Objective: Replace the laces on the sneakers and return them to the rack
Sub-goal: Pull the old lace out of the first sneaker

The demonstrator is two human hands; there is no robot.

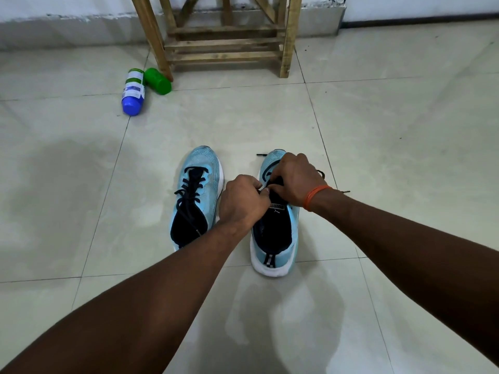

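Two light-blue sneakers stand side by side on the tiled floor, toes pointing away from me. The left sneaker (pixel 198 184) has a dark lace threaded loosely through its eyelets. Over the tongue area of the right sneaker (pixel 278 238), my left hand (pixel 243 201) and my right hand (pixel 294 179) meet with curled fingers. Both pinch the dark lace (pixel 260 155), whose ends stick out past the toe and beside my right wrist. My hands hide the eyelets of this shoe.
A wooden rack (pixel 224 47) stands against the wall straight ahead. Near its left leg, a blue-capped white bottle (pixel 132 93) and a green bottle (pixel 158 81) lie on the floor. Pale floor tiles surround the shoes.
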